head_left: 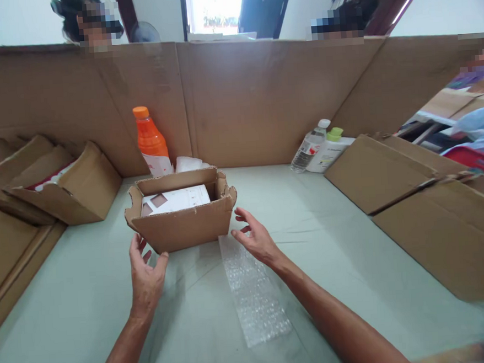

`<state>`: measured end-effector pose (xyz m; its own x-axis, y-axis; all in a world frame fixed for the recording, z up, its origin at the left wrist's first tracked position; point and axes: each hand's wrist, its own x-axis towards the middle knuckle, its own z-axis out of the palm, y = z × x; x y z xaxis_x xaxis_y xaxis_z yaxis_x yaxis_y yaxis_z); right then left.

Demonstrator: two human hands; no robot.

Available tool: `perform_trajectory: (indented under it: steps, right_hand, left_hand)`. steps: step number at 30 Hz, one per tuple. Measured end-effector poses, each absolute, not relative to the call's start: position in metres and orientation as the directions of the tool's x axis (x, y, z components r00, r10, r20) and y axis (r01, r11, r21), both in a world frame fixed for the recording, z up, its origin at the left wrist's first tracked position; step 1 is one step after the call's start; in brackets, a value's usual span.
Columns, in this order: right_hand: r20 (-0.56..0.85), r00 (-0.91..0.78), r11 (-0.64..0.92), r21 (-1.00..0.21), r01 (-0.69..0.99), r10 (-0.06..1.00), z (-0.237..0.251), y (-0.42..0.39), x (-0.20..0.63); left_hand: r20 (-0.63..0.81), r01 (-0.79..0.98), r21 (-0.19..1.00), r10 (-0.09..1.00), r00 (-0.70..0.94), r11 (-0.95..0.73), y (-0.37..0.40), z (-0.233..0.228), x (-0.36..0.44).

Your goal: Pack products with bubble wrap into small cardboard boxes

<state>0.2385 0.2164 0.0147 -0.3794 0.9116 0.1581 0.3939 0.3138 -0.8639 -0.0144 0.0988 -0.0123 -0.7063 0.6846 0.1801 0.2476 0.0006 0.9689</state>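
A plain brown cardboard box (182, 221) holds a white carton (176, 199) with brown squares, an orange bottle (151, 141) wears a white label, and clear bubble wrap (253, 291) lies on the pale green table (356, 273).

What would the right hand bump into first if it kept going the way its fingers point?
Probably the small open cardboard box: the right hand points left toward its right front corner, just apart from it.

Bright window glare, soft shadows, warped, blurred edges.
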Motion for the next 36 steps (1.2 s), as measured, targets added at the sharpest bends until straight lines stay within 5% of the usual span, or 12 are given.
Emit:
perform_trajectory:
  steps: [6, 10, 15, 21, 29, 36]
  right_hand:
    - [0.274, -0.451, 0.419, -0.869, 0.263, 0.850, -0.019, 0.197, 0.188]
    - [0.229, -0.612, 0.441, -0.870, 0.219, 0.757, -0.021, 0.176, 0.189]
    - [0.246, -0.636, 0.433, -0.888, 0.153, 0.731, -0.008, 0.210, 0.207]
    - [0.338, -0.486, 0.531, -0.776, 0.340, 0.806, 0.013, 0.293, 0.206]
    - [0.399, -0.643, 0.757, -0.329, 0.565, 0.654, 0.047, 0.415, 0.127]
    - [0.510, -0.485, 0.694, -0.393, 0.603, 0.710, 0.046, 0.445, 0.095]
  left_hand:
    - [0.074, 0.129, 0.991, 0.634, -0.770, 0.041, 0.102, -0.025, -0.038]
    - [0.096, 0.146, 0.987, 0.509, -0.856, 0.060, 0.079, -0.022, -0.044]
    - [0.078, 0.129, 0.989, 0.492, -0.867, 0.071, 0.070, -0.031, -0.037]
    - [-0.023, 0.073, 0.987, 0.563, -0.826, 0.147, 0.082, -0.056, -0.027]
    - [-0.009, 0.137, 0.968, 0.578, -0.816, 0.210, 0.079, -0.075, -0.027]
    - [-0.015, 0.133, 0.973, 0.632, -0.775, 0.186, 0.077, -0.085, -0.033]
